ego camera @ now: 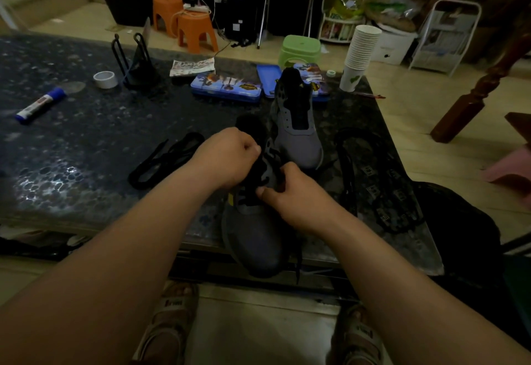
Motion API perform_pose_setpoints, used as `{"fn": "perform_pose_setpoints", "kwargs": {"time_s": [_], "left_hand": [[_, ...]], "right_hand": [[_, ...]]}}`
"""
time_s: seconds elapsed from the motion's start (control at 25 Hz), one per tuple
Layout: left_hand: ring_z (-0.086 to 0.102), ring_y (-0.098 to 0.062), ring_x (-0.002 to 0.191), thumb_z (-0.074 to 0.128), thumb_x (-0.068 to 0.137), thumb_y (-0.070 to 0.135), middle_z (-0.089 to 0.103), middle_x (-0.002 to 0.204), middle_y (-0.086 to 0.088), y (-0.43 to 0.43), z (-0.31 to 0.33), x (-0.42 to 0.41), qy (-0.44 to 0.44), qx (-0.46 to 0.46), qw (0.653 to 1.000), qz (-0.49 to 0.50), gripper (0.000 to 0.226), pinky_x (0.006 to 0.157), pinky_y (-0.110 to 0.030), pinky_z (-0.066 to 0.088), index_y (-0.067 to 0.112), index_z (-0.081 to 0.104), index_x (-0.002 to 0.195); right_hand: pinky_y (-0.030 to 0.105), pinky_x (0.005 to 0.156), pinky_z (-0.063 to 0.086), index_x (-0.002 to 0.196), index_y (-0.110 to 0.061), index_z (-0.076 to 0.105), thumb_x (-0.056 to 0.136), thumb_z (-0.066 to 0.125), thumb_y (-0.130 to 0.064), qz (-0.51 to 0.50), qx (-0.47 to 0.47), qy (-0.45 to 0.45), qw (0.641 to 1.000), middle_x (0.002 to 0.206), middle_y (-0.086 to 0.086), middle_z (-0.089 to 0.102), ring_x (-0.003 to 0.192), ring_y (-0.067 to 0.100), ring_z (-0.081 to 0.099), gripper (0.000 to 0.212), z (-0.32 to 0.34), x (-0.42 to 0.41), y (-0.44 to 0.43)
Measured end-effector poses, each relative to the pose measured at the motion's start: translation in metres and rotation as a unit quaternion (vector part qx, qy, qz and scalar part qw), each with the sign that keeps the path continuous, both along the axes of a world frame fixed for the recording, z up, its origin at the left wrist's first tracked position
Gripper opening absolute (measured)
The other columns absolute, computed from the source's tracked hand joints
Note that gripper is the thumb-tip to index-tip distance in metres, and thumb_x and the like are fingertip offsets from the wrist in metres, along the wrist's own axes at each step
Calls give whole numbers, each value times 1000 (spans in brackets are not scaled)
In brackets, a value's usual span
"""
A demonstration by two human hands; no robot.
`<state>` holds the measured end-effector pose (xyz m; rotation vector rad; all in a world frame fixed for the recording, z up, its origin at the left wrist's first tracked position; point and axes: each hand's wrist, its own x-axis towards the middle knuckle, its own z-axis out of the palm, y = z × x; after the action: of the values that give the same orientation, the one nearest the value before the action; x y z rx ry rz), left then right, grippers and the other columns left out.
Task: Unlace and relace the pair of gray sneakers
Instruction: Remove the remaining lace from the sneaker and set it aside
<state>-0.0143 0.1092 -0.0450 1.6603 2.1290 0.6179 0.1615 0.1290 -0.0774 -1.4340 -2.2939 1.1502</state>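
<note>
A gray sneaker (pixel 255 238) lies at the table's near edge, toe toward me and over the edge. A black lace (pixel 268 176) runs through its eyelets. My left hand (pixel 227 158) pinches the lace at the upper eyelets. My right hand (pixel 290 189) grips the lace on the sneaker's right side, thumb pressed against the tongue area. The second gray sneaker (pixel 297 132) stands just behind with no lace in its eyelets. A loose black lace (pixel 163 160) lies coiled to the left.
The dark speckled table (pixel 86 140) also holds two insoles (pixel 379 186) at the right, blue pencil cases (pixel 227 87), a stack of paper cups (pixel 359 57), a tape roll (pixel 105 79) and a glue stick (pixel 40 104). Stools stand on the floor beyond.
</note>
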Motion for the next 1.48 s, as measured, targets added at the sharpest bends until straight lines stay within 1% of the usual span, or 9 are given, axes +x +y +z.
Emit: {"fn": "perform_pose_setpoints", "kwargs": {"time_s": [0.2,0.4,0.6,0.68,0.8,1.08,1.2,1.32,1.48], "left_hand": [[63,-13,73,63,93,15,74,87,-6,-4,8,5,-268,6,962,54,16,66,-25,49,12,74,83],[58,-21,91,49,93,18,59,84,-5,-27,14,-23,-535,0,843,49,36,100,-42,46,19,75,68],[61,-7,75,69,94,21,63,93,-21,-40,7,-30,-375,7,926,-52,41,76,-14,46,-19,66,104],[61,-2,68,60,99,11,68,99,-24,-47,10,-28,-328,14,942,-71,25,67,-8,44,-6,77,97],[68,-9,102,53,101,13,74,115,-15,-53,20,-24,-290,-15,953,-85,50,93,-17,44,27,78,61],[68,-28,96,53,91,62,74,97,-11,-38,9,-25,-310,23,950,-39,57,105,-45,48,9,73,87],[66,-11,80,69,97,40,73,86,1,-36,7,-24,-253,4,965,-70,30,80,-35,49,12,74,88],[70,-9,102,70,96,29,76,102,8,-37,7,-26,-189,-16,979,-81,11,93,-32,52,25,77,89],[69,-33,103,61,87,25,75,95,-22,-58,14,-44,-405,8,913,-55,29,98,-40,53,1,76,90]], "right_hand": [[37,80,52,123,-18,47,95,67,-49,-18,-8,-2,1000,115,1,65,105,21,64,46,-5,-3,-4],[43,101,52,129,-17,48,93,71,-44,-34,-50,6,998,132,2,61,121,24,60,51,-3,-4,0],[40,88,54,120,-19,52,89,69,-41,-113,80,48,989,120,0,58,106,18,60,42,11,-9,-8],[31,65,46,99,-13,63,93,62,-37,-163,129,112,972,89,-5,62,76,8,58,25,25,-13,-6],[30,56,40,83,-3,74,98,63,-40,-172,-69,178,966,53,-4,59,48,10,52,42,28,-32,-6],[25,53,37,78,-9,67,93,73,-17,-44,-68,322,943,61,-4,53,54,7,45,19,35,-40,-29],[29,61,43,81,-15,70,96,70,-21,116,81,210,967,65,-12,58,62,2,51,16,15,-37,-59],[24,60,45,85,-20,74,98,68,-25,106,72,128,983,66,-12,64,62,0,57,15,5,-28,-51],[27,48,48,96,-6,70,102,53,-19,-42,-97,164,981,75,6,71,57,16,63,23,19,-22,-33]]}}
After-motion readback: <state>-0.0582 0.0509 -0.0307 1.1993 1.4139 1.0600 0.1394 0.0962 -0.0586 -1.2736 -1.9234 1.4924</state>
